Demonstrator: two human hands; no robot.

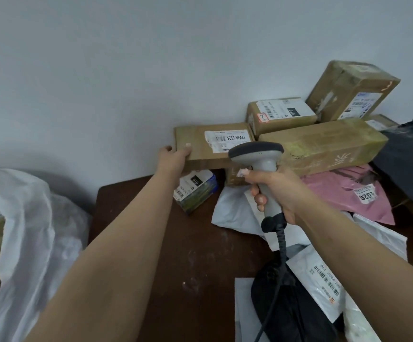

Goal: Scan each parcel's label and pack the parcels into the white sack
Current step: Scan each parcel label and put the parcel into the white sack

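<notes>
Here, the flat cardboard parcel [200, 146] sits at the far edge of the dark brown table [188, 255], against the pale wall, its white label [228, 139] facing up with a barcode and the code 12V4A-552S. The left hand [173, 157] grips the parcel's left end, thumb on top and fingers out of sight underneath, at the end of a straight, extended arm. At 3 o'clock from the parcel, the right hand [278, 191] is curled around the handle of a grey barcode scanner [262, 166]; the scanner head overlaps the parcel's right near corner, and its dark cable [278, 265] runs down toward the near edge. A long cardboard box [324, 144] lies just beside the parcel at 3 o'clock, with two more labelled boxes [282, 113] [351, 91] stacked behind it at 2 o'clock. A small blue-edged packet [195, 191] lies under the parcel's near edge at 6 o'clock. Pink [348, 193], white [235, 208] and dark [410, 159] mailer bags crowd the table's right side. The white sack [35, 230] stands open at 8 o'clock, off the table's left edge, with cardboard showing inside.
</notes>
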